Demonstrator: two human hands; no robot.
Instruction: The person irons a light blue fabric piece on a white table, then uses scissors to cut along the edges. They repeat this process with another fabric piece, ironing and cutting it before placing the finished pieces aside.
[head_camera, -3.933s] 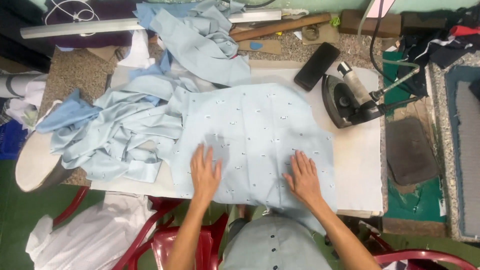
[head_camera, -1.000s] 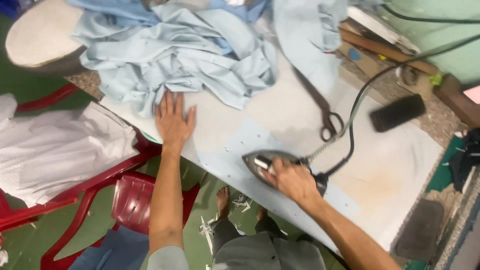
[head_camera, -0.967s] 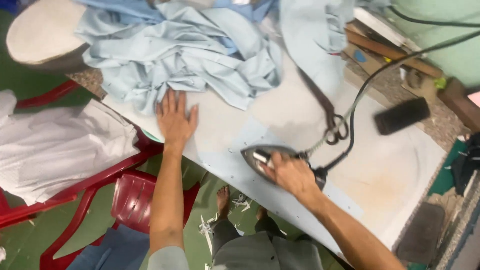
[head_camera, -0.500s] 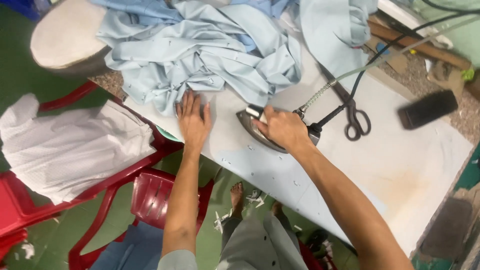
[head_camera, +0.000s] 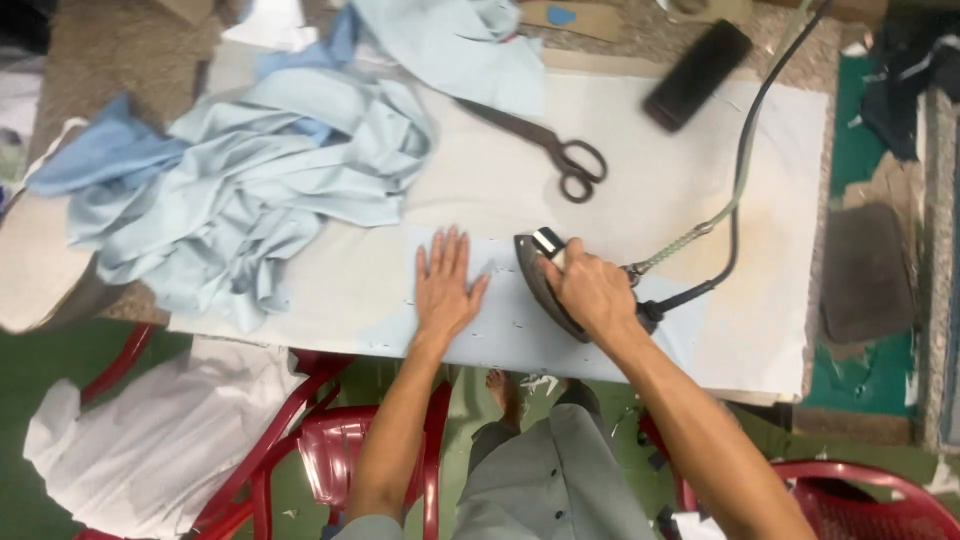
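Note:
My right hand (head_camera: 590, 290) grips the handle of a dark clothes iron (head_camera: 535, 275) that rests on a flat pale blue piece of cloth (head_camera: 500, 320) at the near edge of the white ironing table (head_camera: 640, 190). My left hand (head_camera: 445, 285) lies flat on the same cloth just left of the iron, fingers spread. The iron's cord (head_camera: 735, 190) runs up to the far right.
A heap of light blue garments (head_camera: 250, 190) covers the table's left part. Black scissors (head_camera: 560, 155) and a black brush (head_camera: 697, 75) lie further back. Red plastic chairs (head_camera: 340, 450) with white cloth (head_camera: 150, 440) stand below the table's near edge.
The iron, first parked at the far right, came into my right hand and has slid along the cloth. My left hand stayed flat beside it.

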